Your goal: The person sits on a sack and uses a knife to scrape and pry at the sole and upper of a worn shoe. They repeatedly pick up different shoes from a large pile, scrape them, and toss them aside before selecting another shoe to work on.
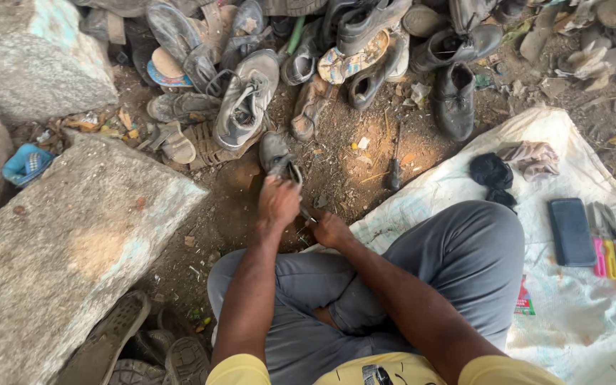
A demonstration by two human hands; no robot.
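I sit cross-legged in grey trousers on dirt ground. My left hand (278,202) grips a grey shoe (274,152) that stands toe-up on the ground in front of my knees. My right hand (329,229) sits just to the right and below it, closed on a thin dark tool (306,214) whose tip reaches toward the shoe's lower edge. What kind of tool it is I cannot tell.
A heap of worn shoes and sandals (336,50) lies ahead. Large stone blocks (73,235) stand at left. A screwdriver (394,171) lies on the dirt. On a white sack sheet (579,321) at right lie a dark phone (570,232), colourful tools (611,249) and dark cloths (491,173).
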